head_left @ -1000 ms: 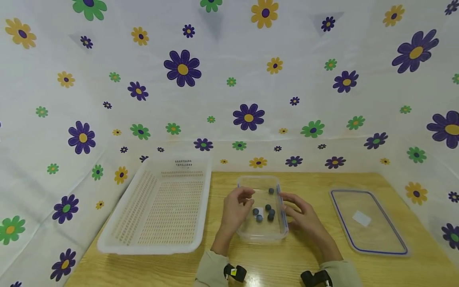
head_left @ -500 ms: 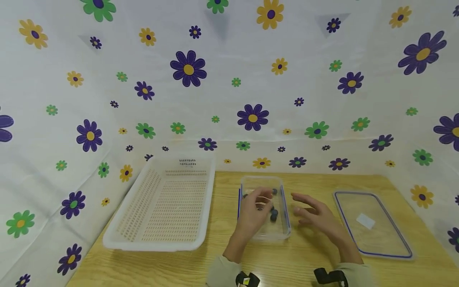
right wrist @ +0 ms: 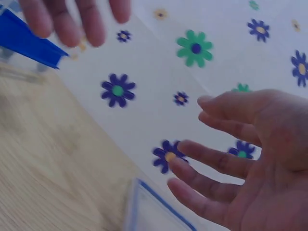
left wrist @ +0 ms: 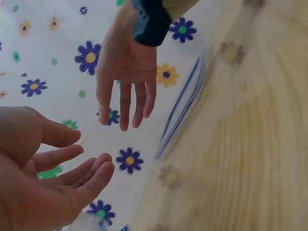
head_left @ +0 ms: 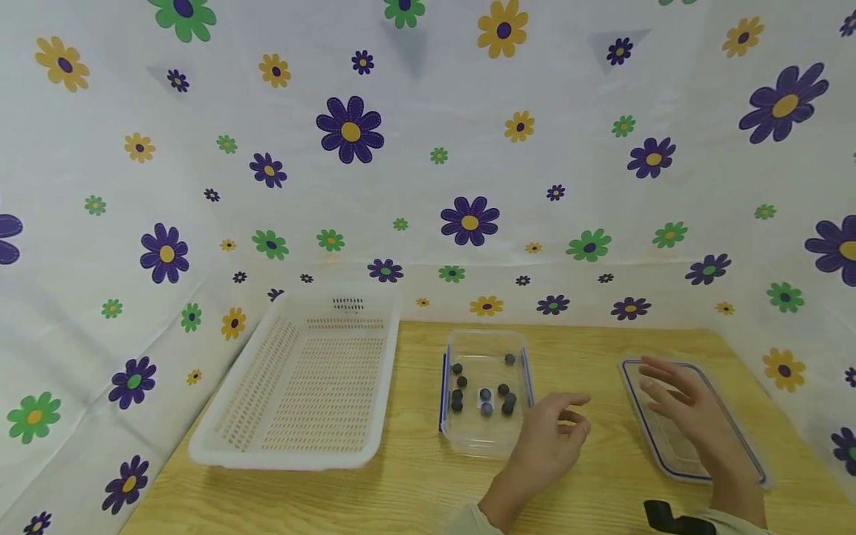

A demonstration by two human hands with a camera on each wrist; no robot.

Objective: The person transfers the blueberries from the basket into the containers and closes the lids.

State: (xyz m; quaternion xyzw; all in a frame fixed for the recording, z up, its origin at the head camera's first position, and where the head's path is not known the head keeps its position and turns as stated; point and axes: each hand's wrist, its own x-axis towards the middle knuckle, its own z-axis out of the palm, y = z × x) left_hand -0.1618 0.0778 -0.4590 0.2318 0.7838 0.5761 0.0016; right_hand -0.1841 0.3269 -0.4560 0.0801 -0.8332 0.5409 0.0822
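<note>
A clear plastic food container (head_left: 484, 447) with blue side clips stands mid-table, holding several dark blueberries (head_left: 503, 389). My left hand (head_left: 548, 438) hovers by its near right corner with relaxed fingers and no object in its grasp. Over the clear lid (head_left: 669, 449) with a blue seal, on the right, is my right hand (head_left: 698, 420), fingers loosely extended and holding nothing. In the left wrist view, my two hands are apart, and the lid (left wrist: 185, 98) shows beside the right hand (left wrist: 127, 67). A blue clip (right wrist: 29, 38) appears in the right wrist view.
A white perforated basket (head_left: 281, 462) occupies the left of the wooden table (head_left: 414, 505). Behind and along both sides hangs a white flower-print cloth (head_left: 428, 193).
Both hands have left the container and moved right, the right one to the lid. The left hand crossed over the container, which now shows open clips and more blueberries in view.
</note>
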